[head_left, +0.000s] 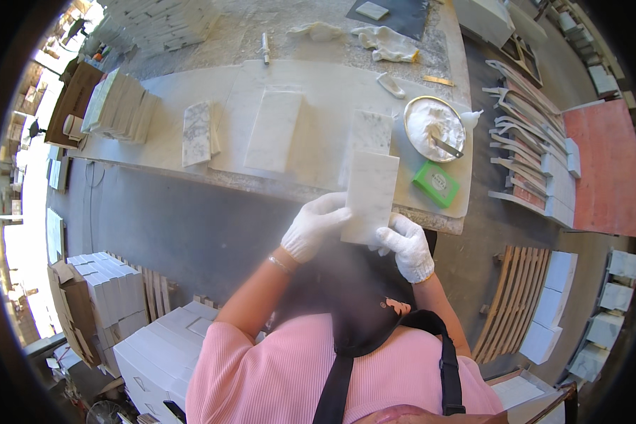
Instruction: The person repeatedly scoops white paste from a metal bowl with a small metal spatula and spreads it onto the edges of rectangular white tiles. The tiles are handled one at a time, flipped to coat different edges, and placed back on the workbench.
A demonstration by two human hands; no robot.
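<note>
A white marble tile (372, 194) with faint grey veins stands tilted up before me at the table's near edge. My left hand (318, 225), in a white knit glove, is closed on its left edge. Gloved the same way, my right hand (407, 247) grips the tile's lower right corner. Behind it another veined marble tile (372, 131) lies on the table, partly covered. To the right sits a round tub of white paste (425, 120) with a putty knife (448, 147) stuck in it. A green box (436, 184) lies just below the tub.
More marble tiles (274, 131) lie on the table (169, 92), with a tile stack (124, 109) at its left end. Loose gloves (385, 44) and a marker-like stick (266, 48) lie farther back. Wooden pallets (512, 304) and white cartons (166, 346) stand around me.
</note>
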